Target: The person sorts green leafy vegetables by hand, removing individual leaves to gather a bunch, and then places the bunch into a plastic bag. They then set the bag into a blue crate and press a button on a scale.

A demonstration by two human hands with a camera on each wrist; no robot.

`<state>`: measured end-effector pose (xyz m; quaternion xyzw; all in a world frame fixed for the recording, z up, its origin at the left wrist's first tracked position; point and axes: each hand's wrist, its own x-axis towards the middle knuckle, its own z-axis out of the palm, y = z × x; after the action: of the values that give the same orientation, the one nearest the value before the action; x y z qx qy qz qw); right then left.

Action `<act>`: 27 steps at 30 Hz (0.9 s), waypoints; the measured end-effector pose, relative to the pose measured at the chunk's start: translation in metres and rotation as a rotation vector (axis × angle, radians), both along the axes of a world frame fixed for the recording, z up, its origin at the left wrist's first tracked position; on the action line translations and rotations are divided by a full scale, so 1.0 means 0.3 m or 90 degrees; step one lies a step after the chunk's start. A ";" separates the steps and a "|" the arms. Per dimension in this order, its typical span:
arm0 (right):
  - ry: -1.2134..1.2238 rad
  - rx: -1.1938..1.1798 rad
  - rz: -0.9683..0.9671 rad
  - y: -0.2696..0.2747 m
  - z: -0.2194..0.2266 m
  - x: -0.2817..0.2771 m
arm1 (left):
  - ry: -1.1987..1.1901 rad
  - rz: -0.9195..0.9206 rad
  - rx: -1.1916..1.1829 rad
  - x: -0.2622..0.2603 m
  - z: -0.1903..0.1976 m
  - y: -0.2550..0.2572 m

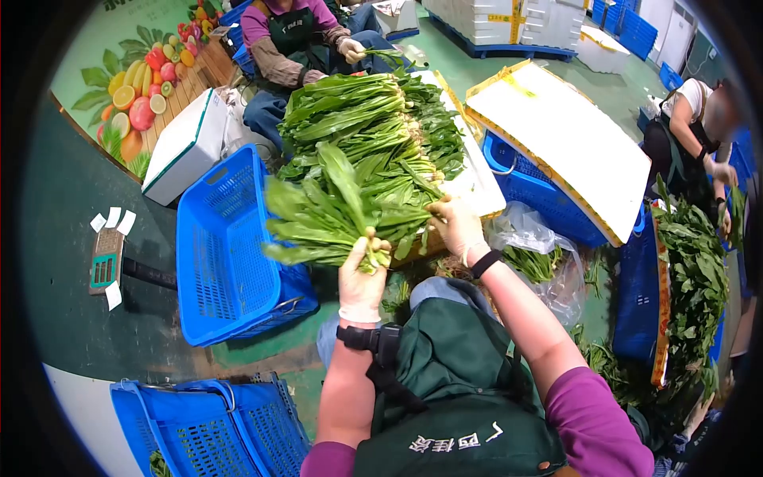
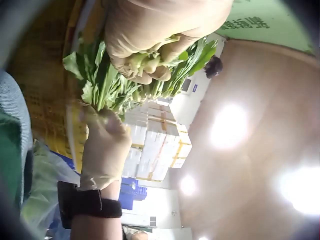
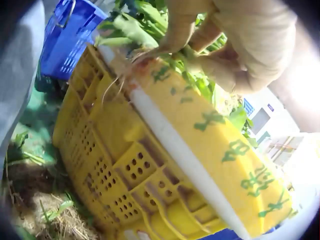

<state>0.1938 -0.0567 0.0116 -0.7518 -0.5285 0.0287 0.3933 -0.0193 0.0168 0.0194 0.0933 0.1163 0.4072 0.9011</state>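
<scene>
In the head view my left hand [image 1: 362, 282] grips a bunch of long-leaved greens [image 1: 314, 219] by its root ends, the leaves fanning up and left. The pale cut ends show between my curled fingers [image 2: 150, 75] in the left wrist view. My right hand [image 1: 459, 226] pinches a leafy plant by its base, just right of the bunch; in the right wrist view thin roots [image 3: 117, 87] hang below the fingertips. Both hands wear thin pale gloves. Beyond them a large pile of greens [image 1: 342, 119] lies on a white foam surface [image 1: 483, 187], root ends facing right.
A yellow crate [image 3: 112, 150] supports the foam box. A blue basket [image 1: 226, 230] stands left, near a scale [image 1: 105, 266]. At right are a foam lid [image 1: 556, 139] and a plastic bag [image 1: 528, 238] with greens. Another person [image 1: 290, 40] sits across the pile.
</scene>
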 end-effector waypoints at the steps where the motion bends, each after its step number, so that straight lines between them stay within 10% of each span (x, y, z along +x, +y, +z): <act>1: 0.003 0.049 -0.022 -0.005 0.014 0.005 | -0.042 -0.010 0.064 -0.022 0.019 0.008; 8: 0.769 -0.085 0.212 -0.017 0.010 -0.021 | 0.155 0.013 -0.056 -0.033 -0.064 0.018; 19: 0.742 -0.100 0.323 -0.036 -0.025 -0.170 | 0.383 0.055 0.195 0.067 -0.058 -0.038; 27: 0.788 -0.073 0.234 -0.049 -0.016 -0.190 | 0.333 0.039 0.081 0.043 -0.053 -0.027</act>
<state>0.1369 -0.0713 0.0067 -0.5130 -0.3217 0.5518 0.5734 -0.0063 0.0086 0.0034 0.2479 0.3219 0.4025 0.8203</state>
